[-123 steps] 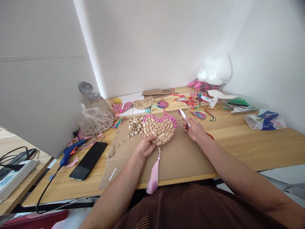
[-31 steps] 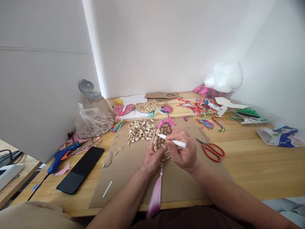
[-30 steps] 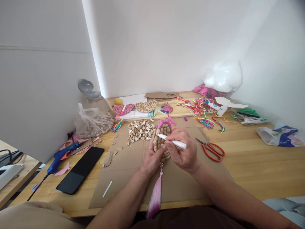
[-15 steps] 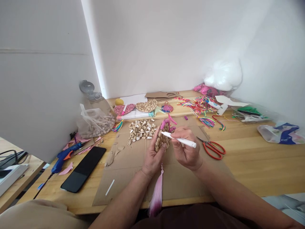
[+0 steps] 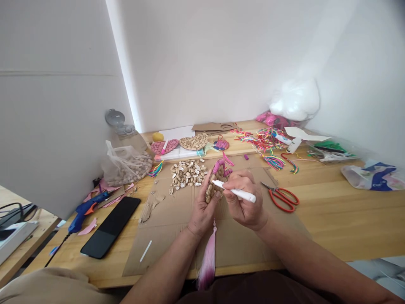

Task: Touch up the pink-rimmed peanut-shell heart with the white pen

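Peanut-shell heart: heart-shaped ornament faced with tan, ribbed peanut shells, pink along its upper edge, held on edge above the cardboard sheet at the middle of the table. A pink tassel, paler at the top and deeper at the tip, hangs from its lower point over the table's near edge.

Left hand: fingers curled round the heart from the left and below, thumb pressed against its face.

Right hand: thumb and forefinger pinch a white pen, the other fingers folded beneath; the pen's tip touches the shell face. No writing on the barrel can be read.

Adjacent: loose heap of split peanut shells just behind the left hand; red-handled scissors lying near the right hand on the wooden table.

Left side: clear crinkled plastic bag of whole peanuts; blue glue gun with orange trigger; black smartphone, glossy, screen dark; thin white stick on the cardboard.

Rear: two further hearts, one pink, one of plain shells; tangle of multicoloured cords; white stuffing in a clear bag.

Far right: blue-and-white printed bag, lettering illegible.
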`<state>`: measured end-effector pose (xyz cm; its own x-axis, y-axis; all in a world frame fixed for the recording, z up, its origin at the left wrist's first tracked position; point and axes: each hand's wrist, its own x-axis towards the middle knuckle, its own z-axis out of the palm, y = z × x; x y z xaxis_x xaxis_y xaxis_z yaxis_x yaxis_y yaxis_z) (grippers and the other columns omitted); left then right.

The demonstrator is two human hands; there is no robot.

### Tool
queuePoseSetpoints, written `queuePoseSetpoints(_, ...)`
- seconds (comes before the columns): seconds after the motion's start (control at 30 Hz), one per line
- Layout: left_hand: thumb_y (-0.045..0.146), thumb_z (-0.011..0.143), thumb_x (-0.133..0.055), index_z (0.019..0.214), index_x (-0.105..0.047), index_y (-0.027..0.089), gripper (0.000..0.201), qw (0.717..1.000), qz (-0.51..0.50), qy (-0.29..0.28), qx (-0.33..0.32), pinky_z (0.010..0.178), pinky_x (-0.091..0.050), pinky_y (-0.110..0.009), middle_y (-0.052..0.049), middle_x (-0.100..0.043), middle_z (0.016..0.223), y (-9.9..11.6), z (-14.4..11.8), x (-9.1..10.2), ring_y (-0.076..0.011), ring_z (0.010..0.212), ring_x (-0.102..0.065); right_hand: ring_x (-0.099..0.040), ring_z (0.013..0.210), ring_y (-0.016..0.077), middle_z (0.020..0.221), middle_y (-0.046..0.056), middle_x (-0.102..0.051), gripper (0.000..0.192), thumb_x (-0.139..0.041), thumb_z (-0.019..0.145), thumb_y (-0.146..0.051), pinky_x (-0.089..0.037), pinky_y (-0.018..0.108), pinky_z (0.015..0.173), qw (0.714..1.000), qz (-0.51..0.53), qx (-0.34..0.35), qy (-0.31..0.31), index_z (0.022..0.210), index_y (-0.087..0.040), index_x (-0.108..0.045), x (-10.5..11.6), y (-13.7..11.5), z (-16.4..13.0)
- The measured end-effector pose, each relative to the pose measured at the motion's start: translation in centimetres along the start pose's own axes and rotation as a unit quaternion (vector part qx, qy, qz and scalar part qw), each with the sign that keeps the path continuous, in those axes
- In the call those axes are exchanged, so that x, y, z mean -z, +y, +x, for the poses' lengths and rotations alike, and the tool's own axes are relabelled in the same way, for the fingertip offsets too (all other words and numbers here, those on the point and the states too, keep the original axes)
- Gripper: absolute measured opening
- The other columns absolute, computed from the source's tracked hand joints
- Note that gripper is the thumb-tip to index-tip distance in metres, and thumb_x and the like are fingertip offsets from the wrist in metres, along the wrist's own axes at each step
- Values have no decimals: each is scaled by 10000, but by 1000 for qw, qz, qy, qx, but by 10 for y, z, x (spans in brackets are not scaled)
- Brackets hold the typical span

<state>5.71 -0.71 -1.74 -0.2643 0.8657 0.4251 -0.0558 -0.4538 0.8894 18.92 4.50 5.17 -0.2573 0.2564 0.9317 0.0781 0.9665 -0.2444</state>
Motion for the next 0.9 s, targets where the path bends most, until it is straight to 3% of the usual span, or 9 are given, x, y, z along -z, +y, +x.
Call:
queuePoseSetpoints(0.37,336,942,-625,1505,-387,406,615,1000,6,7,18,1261,-230,-406,12,-392,1597,-2,-3,2,-240,1487,-323,-583,834,213,783,31,-638,82,-577,908,-177,-457,398,775,1000,-19,3,-5,977,-220,-567,2,-2,2)
queuePoseSetpoints(0.5,313,944,-623,1493,-407,411,598,1000,26,6,-1,1268,-207,-427,18,-375,1606,-2,-3,2,-239,1494,-308,-588,847,217,813,36,-644,110,-573,907,-155,-441,413,789,999,-34,-5,23,993,-222,-567,3,0,2)
queuePoseSetpoints(0.7,326,950,-614,1482,-432,401,567,999,52,13,-3,1269,-196,-393,16,-401,1592,3,-2,1,-226,1496,-304,-588,845,216,798,29,-637,84,-587,910,-194,-415,407,802,1000,-22,4,-9,984,-219,-557,5,-4,2)
queuePoseSetpoints(0.9,348,937,-624,1456,-484,360,538,998,59,23,-19,1260,-213,-431,-18,-411,1586,4,-2,-1,-252,1483,-333,-591,847,211,803,24,-631,86,-581,909,-187,-387,405,827,1000,-31,-3,7,987,-216,-558,8,-4,3)
